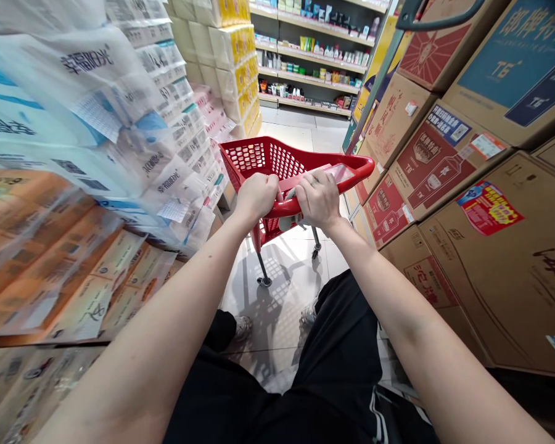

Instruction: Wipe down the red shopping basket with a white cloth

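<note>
A red plastic shopping cart (245, 154) stands in front of me, its perforated basket facing away and its thin legs on small casters. My left hand (258, 196) is closed round the left part of its handle. My right hand (320, 198) grips the same handle a little further right, with the fingers bent over it. Below the handle, near my right hand, hangs something greyish (289, 222) that I cannot make out clearly. What lies in the basket is mostly hidden by the handle and my hands.
Stacked packs of tissue paper (134, 117) line the left side, close to the cart. Cardboard cartons (444, 160) are piled along the right. Tiled floor (296, 126) runs ahead to shelves (314, 80) of bottles and tubes. My shoes (243, 327) stand behind the cart.
</note>
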A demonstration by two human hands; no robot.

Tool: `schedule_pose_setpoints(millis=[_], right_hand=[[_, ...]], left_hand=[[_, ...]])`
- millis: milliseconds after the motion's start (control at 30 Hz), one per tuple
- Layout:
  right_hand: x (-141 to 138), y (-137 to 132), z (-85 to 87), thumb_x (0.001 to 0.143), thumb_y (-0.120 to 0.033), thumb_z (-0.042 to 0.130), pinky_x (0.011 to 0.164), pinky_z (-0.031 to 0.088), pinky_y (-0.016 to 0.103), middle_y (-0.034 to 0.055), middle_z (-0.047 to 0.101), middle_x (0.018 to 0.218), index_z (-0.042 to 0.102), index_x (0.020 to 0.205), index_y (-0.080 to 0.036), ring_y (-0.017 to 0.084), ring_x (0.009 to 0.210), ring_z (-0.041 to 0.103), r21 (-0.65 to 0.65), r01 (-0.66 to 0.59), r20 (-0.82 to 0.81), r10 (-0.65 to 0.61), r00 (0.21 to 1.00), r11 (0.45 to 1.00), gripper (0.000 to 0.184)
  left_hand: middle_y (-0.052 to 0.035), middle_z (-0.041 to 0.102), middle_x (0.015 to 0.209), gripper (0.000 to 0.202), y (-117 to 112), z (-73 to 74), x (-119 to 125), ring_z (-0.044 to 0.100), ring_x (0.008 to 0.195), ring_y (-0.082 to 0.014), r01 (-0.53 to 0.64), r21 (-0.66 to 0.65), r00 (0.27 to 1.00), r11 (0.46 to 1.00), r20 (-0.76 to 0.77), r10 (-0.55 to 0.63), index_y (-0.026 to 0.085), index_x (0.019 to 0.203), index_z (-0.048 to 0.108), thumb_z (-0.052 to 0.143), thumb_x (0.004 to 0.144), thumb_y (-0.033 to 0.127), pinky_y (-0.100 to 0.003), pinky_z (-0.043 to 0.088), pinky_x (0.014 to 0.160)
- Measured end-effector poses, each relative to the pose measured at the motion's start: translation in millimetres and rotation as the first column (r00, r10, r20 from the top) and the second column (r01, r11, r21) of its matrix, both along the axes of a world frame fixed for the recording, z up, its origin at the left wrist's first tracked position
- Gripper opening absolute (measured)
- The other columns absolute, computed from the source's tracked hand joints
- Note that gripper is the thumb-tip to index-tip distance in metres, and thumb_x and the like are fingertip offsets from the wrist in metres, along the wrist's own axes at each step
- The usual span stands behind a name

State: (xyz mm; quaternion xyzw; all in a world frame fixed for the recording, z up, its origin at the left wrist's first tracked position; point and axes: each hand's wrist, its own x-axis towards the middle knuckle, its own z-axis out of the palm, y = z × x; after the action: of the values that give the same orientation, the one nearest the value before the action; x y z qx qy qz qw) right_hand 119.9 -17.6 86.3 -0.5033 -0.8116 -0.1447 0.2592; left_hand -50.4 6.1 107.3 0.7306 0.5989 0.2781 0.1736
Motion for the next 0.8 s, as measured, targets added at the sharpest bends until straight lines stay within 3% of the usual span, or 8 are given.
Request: schedule_pose_setpoints(millis=[200, 367, 533, 800], right_hand=[[-8, 4, 13.1, 0.102, -0.038, 0.010, 0.094, 0.035, 0.041, 0.0053, 0.069, 0.085, 0.068, 0.084, -0.023, 0.025, 0.099, 0.055, -0.020, 0.072, -0.140, -0.075, 0.987, 0.997, 0.063], [-7, 7, 16.6, 0.103, -0.039, 0.009, 0.090, 0.037, 0.038, 0.0051, 0.070, 0.081, 0.069, 0.083, -0.021, 0.024, 0.095, 0.057, -0.026, 0.123, -0.204, -0.126, 0.971, 0.992, 0.066], [-9, 7, 13.6, 0.103, -0.038, 0.020, 0.097, 0.033, 0.037, 0.0055, 0.072, 0.094, 0.072, 0.089, -0.020, 0.022, 0.104, 0.055, -0.030, 0.077, -0.094, -0.080, 0.992, 0.997, 0.057], [-20, 32, 13.3, 0.102, -0.031, 0.027, 0.101, 0.030, 0.037, 0.0093, 0.073, 0.085, 0.076, 0.083, -0.012, 0.020, 0.092, 0.061, -0.057, 0.050, 0.099, -0.044, 0.994, 0.997, 0.055]], left_hand=[[-0.0078, 0.069, 0.070, 0.055, -1, -2.3, 3, 0.059, 0.075, -0.0218, 0.000, 0.016, 0.999, 1.000, 0.033, 0.000, 0.017, 0.070, 0.073, 0.025, 0.086, 0.036, -0.033, 0.043, 0.080], [-0.0072, 0.069, 0.073, 0.053, 2, -1.0, 5, 0.059, 0.075, -0.0209, -0.011, -0.005, 0.999, 1.000, 0.049, 0.012, 0.018, 0.069, 0.072, 0.025, 0.086, 0.034, -0.032, 0.043, 0.080], [-0.0065, 0.070, 0.075, 0.054, 10, -2.2, 6, 0.060, 0.080, -0.0212, -0.037, -0.005, 0.995, 0.999, 0.093, 0.038, 0.016, 0.078, 0.074, 0.024, 0.089, 0.035, -0.031, 0.042, 0.082], [-0.0064, 0.070, 0.093, 0.040, 29, -9.2, 3, 0.059, 0.093, -0.0230, -0.057, 0.081, 0.994, 0.995, 0.097, 0.049, 0.020, 0.093, 0.070, 0.032, 0.087, 0.031, -0.032, 0.042, 0.083]])
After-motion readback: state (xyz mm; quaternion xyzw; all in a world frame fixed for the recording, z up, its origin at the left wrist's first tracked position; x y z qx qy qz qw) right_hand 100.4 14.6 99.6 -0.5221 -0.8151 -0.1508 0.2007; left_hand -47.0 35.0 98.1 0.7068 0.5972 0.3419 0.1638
